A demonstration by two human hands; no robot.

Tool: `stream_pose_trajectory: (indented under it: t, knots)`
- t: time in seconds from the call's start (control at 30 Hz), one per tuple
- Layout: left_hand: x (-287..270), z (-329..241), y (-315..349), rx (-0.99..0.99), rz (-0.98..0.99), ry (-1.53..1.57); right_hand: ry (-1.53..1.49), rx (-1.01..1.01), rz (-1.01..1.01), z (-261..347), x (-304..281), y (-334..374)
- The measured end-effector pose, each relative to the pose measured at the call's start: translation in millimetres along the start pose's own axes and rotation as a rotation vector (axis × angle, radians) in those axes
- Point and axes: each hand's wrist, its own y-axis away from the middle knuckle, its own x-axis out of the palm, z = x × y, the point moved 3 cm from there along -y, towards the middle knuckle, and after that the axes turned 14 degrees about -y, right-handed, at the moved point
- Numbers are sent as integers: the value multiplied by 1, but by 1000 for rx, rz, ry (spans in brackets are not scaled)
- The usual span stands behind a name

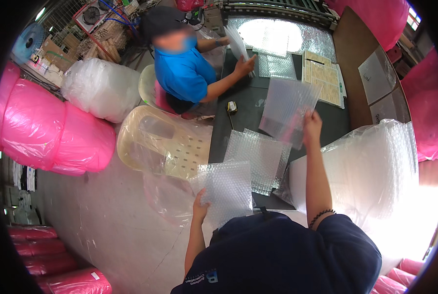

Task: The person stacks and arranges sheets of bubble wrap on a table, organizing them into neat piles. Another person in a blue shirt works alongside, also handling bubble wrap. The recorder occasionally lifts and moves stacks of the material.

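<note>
My left hand grips the left edge of a clear bubble-wrap sheet, close to my body at the table's near end. Farther out, my right hand is closed on the right edge of another clear bubble-wrap sheet, tilted above the dark table. Between the two lies a stack of bubble-wrap pieces, its corners uneven. Whether these pieces are single sheets or pouches I cannot tell.
A co-worker in a blue shirt handles clear sheets at the table's left side. Papers with a pen lie at the far right. A tape measure, a plastic chair, a large wrapped roll and pink rolls stand around.
</note>
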Motion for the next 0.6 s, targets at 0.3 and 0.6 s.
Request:
stream_pose_trajectory:
  t: [0.3,0.6]
  knots:
    - [-2,36,-22,-305,57,627,362,510,993,-43,104,69]
    - [11,-3,-17,82,-137,-191,1059,-177,870,-179,96,115]
